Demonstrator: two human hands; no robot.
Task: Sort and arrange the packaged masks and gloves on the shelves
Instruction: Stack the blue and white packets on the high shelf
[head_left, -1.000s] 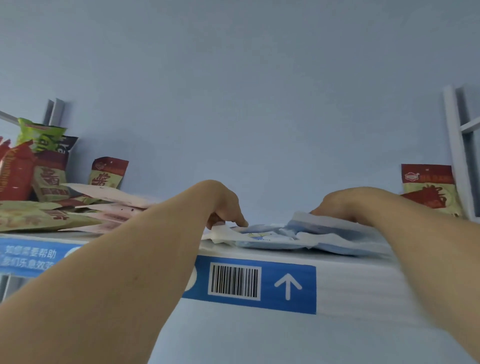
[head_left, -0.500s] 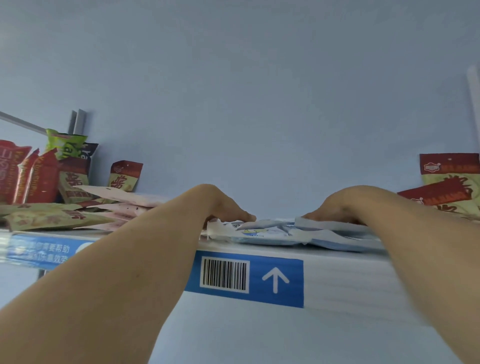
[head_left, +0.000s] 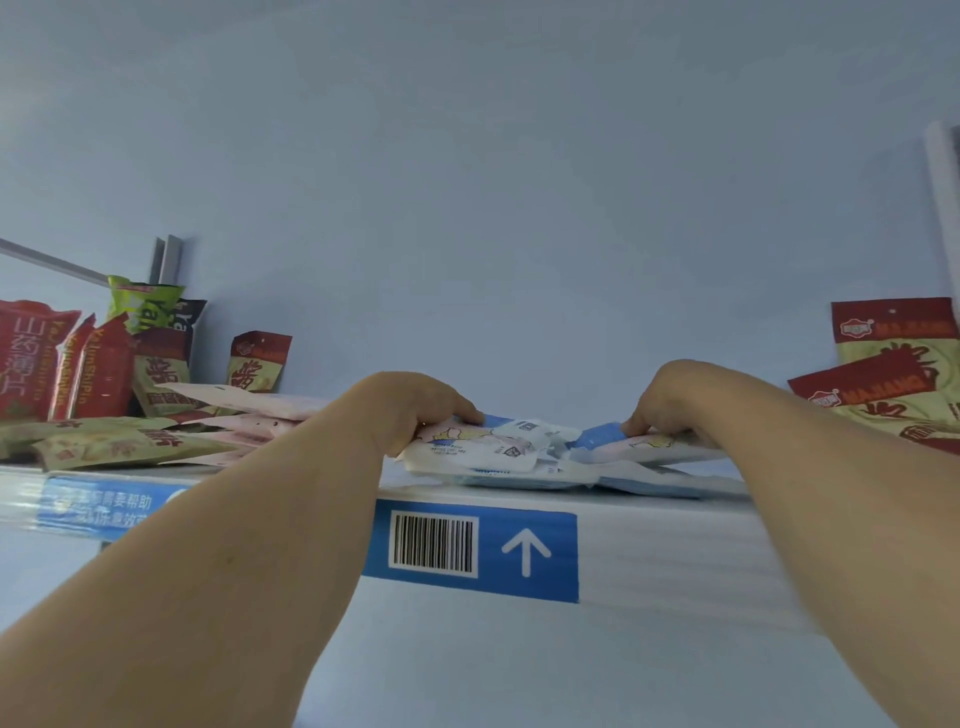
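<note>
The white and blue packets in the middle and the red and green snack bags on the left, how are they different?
The white and blue flat plastic packets lie flat in a messy pile; several of the red and green foil snack bags stand upright, leaning. The left hand and the right hand grip the packets; nothing touches the snack bags. The packets are pale; the snack bags are bright. Both sit on the white shelf.

glossy plastic mask packets (head_left: 498, 447), shiny foil-like snack bags (head_left: 93, 364), smooth shelf edge (head_left: 675, 551)
</note>
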